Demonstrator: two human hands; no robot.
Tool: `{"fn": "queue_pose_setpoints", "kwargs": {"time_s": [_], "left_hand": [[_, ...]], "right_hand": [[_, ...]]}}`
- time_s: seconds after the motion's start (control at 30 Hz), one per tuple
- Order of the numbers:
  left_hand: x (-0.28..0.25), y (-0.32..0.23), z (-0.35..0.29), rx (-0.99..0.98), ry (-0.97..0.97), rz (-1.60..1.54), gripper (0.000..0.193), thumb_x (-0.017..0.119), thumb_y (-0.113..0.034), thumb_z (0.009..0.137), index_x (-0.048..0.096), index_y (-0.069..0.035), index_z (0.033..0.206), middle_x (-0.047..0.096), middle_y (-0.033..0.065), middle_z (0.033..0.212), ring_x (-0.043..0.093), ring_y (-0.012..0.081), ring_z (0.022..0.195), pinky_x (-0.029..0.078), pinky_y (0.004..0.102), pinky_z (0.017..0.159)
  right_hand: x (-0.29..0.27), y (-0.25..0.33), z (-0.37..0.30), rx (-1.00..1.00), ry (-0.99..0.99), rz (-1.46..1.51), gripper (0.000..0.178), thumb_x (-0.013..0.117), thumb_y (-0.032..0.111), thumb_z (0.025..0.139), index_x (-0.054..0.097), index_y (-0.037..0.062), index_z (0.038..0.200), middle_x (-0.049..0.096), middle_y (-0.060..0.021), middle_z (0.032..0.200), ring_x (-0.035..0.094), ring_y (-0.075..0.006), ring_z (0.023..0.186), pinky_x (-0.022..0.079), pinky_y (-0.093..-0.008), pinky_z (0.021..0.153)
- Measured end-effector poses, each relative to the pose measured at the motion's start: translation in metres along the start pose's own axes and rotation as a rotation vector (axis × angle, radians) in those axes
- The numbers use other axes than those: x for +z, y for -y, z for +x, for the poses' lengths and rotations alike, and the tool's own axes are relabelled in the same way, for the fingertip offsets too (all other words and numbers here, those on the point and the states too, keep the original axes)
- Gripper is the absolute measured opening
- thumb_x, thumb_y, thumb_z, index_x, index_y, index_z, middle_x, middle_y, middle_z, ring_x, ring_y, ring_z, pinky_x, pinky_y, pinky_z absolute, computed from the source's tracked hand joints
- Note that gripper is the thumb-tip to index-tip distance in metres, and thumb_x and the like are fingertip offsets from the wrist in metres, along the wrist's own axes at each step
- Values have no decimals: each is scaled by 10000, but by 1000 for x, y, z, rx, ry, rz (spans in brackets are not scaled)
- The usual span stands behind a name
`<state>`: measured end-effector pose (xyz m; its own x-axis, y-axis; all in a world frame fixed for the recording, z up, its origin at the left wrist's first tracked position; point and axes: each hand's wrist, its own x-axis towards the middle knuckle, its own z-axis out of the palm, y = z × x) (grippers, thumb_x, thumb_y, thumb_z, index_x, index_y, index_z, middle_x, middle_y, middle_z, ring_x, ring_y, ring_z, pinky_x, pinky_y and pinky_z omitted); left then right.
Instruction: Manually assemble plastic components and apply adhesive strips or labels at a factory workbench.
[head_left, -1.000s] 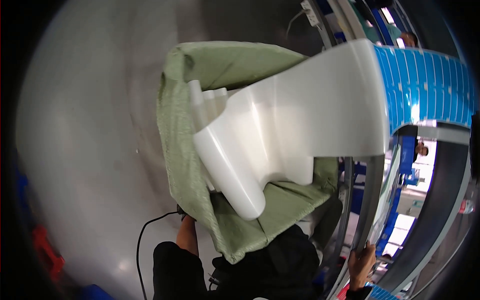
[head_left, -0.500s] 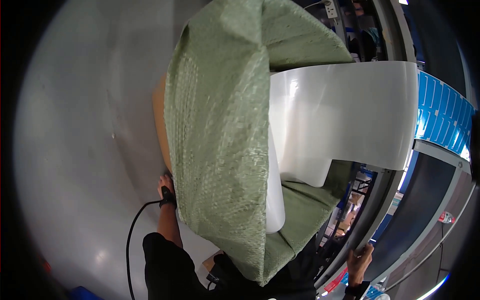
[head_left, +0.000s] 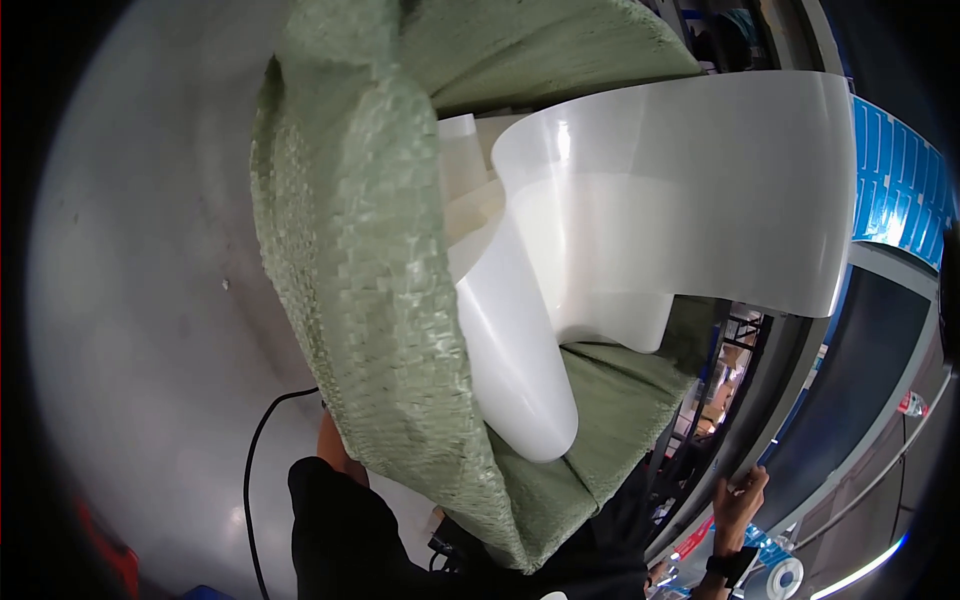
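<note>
A green woven sack (head_left: 390, 300) gapes in front of me. A wide glossy white strip (head_left: 690, 190) runs from the right into its mouth and lies there in loose folds. Behind the sack's left side goes my left forearm (head_left: 340, 455); the sack hides that hand and its fingers. My right hand (head_left: 740, 497) is at the lower right beside the grey metal rail of a machine frame. Its fingers are slightly bent and apart from the thumb, with nothing seen in them.
A blue sheet with outlined rectangles (head_left: 900, 180) lies beyond the white strip. A dark belt-like surface (head_left: 850, 370) runs along the right. A black cable (head_left: 252, 480) curves to my left arm. A red object (head_left: 110, 550) stands at the lower left on the grey floor (head_left: 150, 300).
The sack's near side has shifted left and its mouth has opened wider, showing more white strip inside. My left hand, seen before at the sack's edge, has gone behind it.
</note>
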<state>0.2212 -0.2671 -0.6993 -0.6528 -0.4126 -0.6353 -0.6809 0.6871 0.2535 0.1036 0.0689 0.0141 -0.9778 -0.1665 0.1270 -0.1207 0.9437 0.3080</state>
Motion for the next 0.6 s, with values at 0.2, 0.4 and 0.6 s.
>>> {"fn": "queue_pose_setpoints", "kwargs": {"time_s": [0.2, 0.4, 0.6], "left_hand": [[6, -7, -4, 2, 77, 12, 655, 680, -334, 981, 407, -68, 1514, 524, 193, 1410, 629, 335, 1176, 568, 417, 944], [51, 0, 7, 124, 196, 135, 642, 637, -361, 1014, 443, -92, 1564, 510, 167, 1538, 540, 356, 1330, 510, 475, 1034], [19, -3, 9, 99, 127, 161, 397, 487, -281, 1091, 585, -116, 1439, 483, 181, 1525, 473, 391, 1364, 426, 526, 1110]], "right_hand": [[-3, 0, 5, -110, 43, -102, 507, 773, -33, 789, 470, -1, 1195, 611, -184, 924, 640, -282, 723, 521, -373, 653], [-2, 2, 6, -122, 6, -103, 481, 772, -29, 779, 495, -9, 1172, 605, -181, 890, 618, -294, 692, 501, -391, 628], [-2, -8, 1, -139, -2, -100, 504, 771, -46, 774, 527, -22, 1215, 594, -172, 885, 610, -309, 703, 501, -414, 659]]}}
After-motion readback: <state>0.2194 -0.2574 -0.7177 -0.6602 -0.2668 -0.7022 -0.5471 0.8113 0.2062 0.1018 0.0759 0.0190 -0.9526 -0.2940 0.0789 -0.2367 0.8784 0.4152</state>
